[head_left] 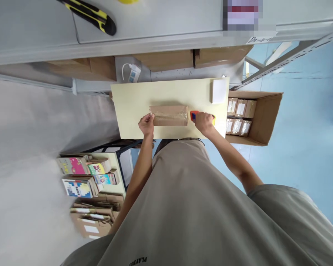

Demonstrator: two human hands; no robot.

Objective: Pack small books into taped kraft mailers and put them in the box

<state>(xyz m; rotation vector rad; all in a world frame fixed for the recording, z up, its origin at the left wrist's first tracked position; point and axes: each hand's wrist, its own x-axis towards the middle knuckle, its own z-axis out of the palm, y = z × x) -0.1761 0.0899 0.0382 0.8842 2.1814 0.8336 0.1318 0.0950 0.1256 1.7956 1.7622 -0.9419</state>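
Head view: we look straight down past our grey shirt onto a pale yellow table [133, 99].
Parcel: a brown cardboard parcel [168, 115] wrapped in clear tape lies flat near the table's middle, long side parallel to the near edge.
Left hand: our left hand [146, 123] sits at the parcel's left end, fingers curled against that end and touching it; we cannot tell whether it pinches the wrap or only steadies it.
Right hand: our right hand [204, 122] is just beside the parcel's right end, closed around a red, blue and yellow tape dispenser [194, 116]; the tool's red nose meets or nearly meets the parcel's right end, and contact is too small to judge.
Labels: a white stack of labels [219, 91] rests at the table's far right corner, well apart from both hands.
Carton: an open carton [262, 118] stands on the blue floor against the table's right edge, holding two rows of taped parcels with white labels.
Left of table: a low stand near the near left corner carries colourful boxed items [80, 177] and flat brown packets.
Shelf: a grey shelf [155, 37] beyond the far edge bears a black and yellow utility knife [90, 14].
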